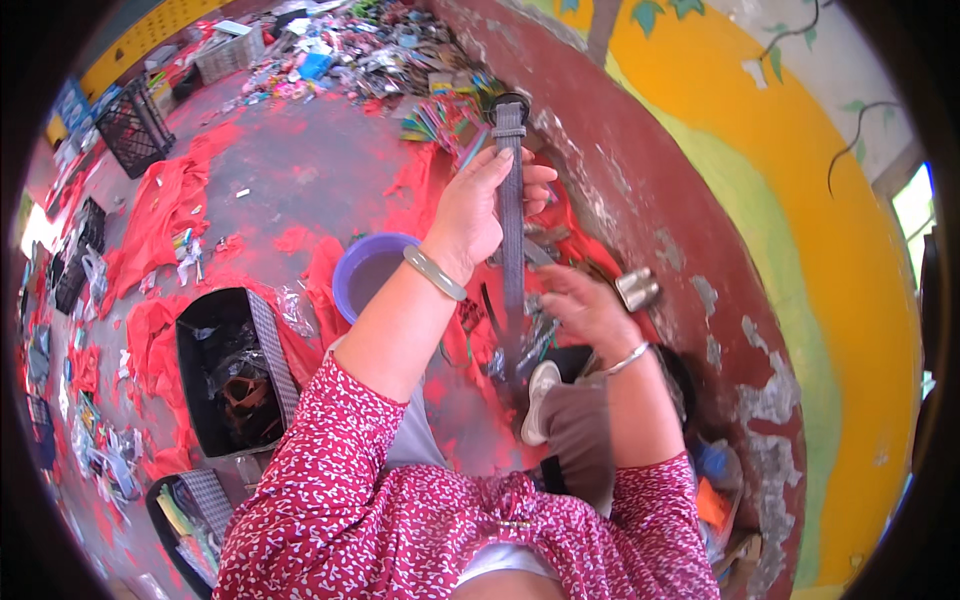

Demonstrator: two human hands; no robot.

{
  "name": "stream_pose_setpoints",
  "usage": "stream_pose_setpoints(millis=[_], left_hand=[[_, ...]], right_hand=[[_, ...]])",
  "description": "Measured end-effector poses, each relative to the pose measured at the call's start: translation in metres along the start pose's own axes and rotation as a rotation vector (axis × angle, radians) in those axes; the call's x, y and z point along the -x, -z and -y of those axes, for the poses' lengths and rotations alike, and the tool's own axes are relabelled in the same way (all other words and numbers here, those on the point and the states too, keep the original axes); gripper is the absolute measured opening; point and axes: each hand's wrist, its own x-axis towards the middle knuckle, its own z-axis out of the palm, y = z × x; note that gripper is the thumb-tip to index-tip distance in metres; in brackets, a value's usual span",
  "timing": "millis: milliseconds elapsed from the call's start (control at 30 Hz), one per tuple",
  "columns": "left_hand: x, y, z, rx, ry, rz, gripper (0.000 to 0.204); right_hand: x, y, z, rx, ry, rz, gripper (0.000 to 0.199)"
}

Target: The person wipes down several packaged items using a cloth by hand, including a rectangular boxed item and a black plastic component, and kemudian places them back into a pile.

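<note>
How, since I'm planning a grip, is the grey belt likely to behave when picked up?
The grey belt probably bends easily, being a long, narrow strap. Its dark buckle likely makes that end heavier. It seems fairly light, as the left hand pinches it with thumb and fingers.

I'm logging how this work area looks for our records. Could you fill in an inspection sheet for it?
Surface: grey floor, partly covered by torn red sheeting.
Job's things: grey belt, dark buckle end uppermost.
Clutter: large mixed pile at the far end; purple basin, patterned box with dark contents, black crate.
Hands: left hand grips the belt below its buckle; right hand is motion-blurred, contact unclear.
Cables: none certain; dark curved lines on the wall may be painted.
Surroundings: that wall's dark red band is peeling.
</note>
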Motion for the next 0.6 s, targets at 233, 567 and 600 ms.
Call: stream_pose_setpoints(millis=[233,567,600], left_hand=[[0.001,0.024,-0.025,0.032,-0.198,-0.158,0.021],[-0.025,0.064,-0.009,-0.512,-0.214,-0.367,0.021],[-0.027,0.066,-0.004,-0.607,-0.187,-0.396,0.021]], right_hand=[[-0.018,-0.081,0.010,-0.346,-0.028,0.267,0.025],[-0.033,-0.043,-0.008,-0.211,0.217,0.072,0.034],[-0.030,-0.039,-0.003,-0.210,0.242,0.051,0.035]])
